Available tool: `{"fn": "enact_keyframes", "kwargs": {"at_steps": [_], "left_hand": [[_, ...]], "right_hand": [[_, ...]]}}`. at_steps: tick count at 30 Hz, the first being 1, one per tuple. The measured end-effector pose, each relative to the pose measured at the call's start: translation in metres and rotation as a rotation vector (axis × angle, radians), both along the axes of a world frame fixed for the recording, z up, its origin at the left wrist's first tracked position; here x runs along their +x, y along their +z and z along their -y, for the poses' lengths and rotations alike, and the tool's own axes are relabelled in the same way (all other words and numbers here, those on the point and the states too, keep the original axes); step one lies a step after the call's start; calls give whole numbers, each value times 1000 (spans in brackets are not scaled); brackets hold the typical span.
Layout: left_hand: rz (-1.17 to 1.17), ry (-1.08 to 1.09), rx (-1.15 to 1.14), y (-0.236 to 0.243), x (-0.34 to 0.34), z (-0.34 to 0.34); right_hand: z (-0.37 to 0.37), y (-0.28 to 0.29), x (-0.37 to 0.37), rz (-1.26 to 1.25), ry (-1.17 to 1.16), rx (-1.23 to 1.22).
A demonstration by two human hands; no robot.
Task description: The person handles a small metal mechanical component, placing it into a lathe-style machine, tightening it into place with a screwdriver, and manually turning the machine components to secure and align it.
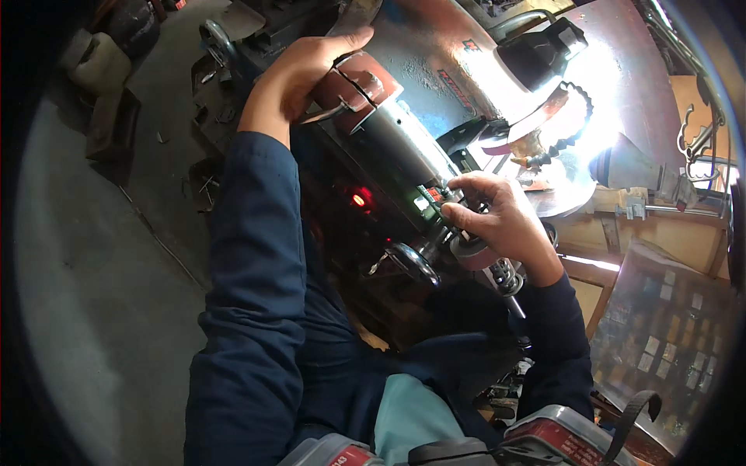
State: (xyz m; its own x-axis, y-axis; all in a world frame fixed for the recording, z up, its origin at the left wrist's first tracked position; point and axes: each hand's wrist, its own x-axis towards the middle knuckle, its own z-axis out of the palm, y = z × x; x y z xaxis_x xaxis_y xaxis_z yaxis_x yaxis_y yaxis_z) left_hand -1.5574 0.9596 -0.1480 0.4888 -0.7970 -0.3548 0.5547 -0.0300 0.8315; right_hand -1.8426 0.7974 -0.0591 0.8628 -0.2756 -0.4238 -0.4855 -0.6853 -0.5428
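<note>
A machine fills the upper middle, with a bright metal cylinder [413,140] running at a slant through it. My left hand [307,66] is wrapped against the far end of a split reddish-brown housing [365,85] around the cylinder; one digit lies stretched over its top and the other fingers are hidden. Below that wrist a thin curved lever [326,114] sticks out. My right hand [501,211] is at the cylinder's lower end, thumb and forefinger curled about a small metal part that I cannot make out. Beneath its palm sits a round reddish-brown collar [472,252].
A chrome handwheel [413,264] with a crank stands below the cylinder. A black lamp [540,54] glares above a segmented hose [576,116]. A red light [358,200] glows on the machine's dark side. Plastic cases [556,435] lie at the lower edge, near a strap.
</note>
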Motion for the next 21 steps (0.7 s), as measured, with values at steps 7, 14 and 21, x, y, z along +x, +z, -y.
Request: {"fn": "enact_keyframes", "kwargs": {"at_steps": [7,14,21], "left_hand": [[50,101,-334,-17,-6,-2],[-125,49,-386,-10,-1,-19],[-232,-49,-340,-44,68,-52]], "right_hand": [[1,-4,3,35,23,-38],[-4,1,7,42,47,-83],[-1,-1,1,78,51,-56]]}}
